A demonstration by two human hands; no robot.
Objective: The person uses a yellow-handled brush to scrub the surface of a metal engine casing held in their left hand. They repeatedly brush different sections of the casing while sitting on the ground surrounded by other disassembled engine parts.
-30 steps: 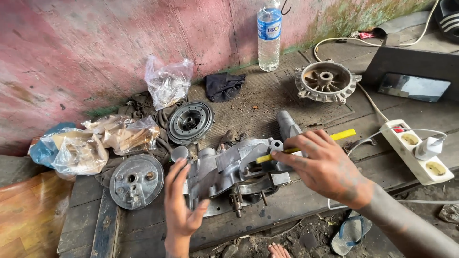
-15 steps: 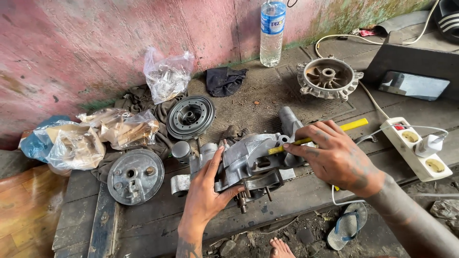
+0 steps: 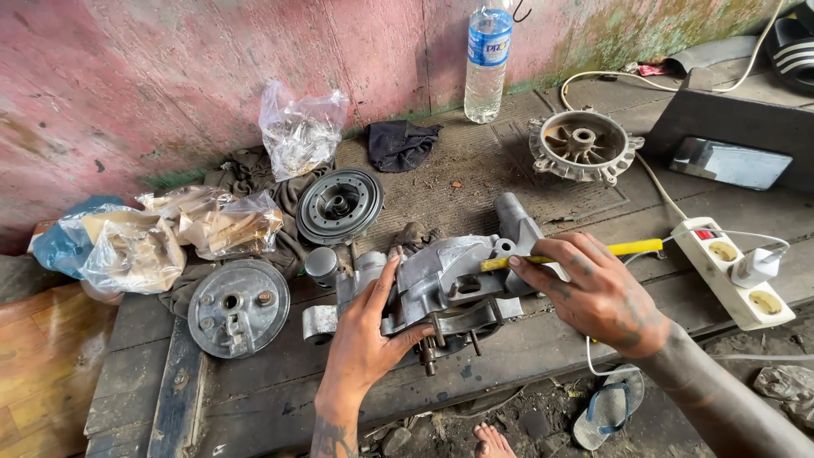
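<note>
— In the lower middle of the frame, what are the hands on?

— A grey cast-metal engine casing (image 3: 449, 284) lying on the dark wooden bench (image 3: 254, 399). The left hand (image 3: 369, 339) comes up from the bottom edge, forearm nearly upright, palm pressed flat to the casing's left side, fingers spread and thumb hooked under its lower edge.

— And the other?

— The right hand (image 3: 598, 293) enters from the lower right, wrist bent inward, fingers curled around a yellow-handled tool (image 3: 577, 253) laid across the casing's top right. Its tip seems to rest at a hole there, though the fingers hide the exact spot.

— What lies around them?

— Left of the casing, a round grey cover plate (image 3: 239, 307); above it, a dark pulley disc (image 3: 340, 205). A finned wheel (image 3: 583, 148) sits in the upper right, a plastic water bottle (image 3: 487, 64) stands against the pink wall, and a white power strip (image 3: 734, 271) lies at the right edge. Crumpled plastic bags (image 3: 136, 246) lie at the left.
</note>
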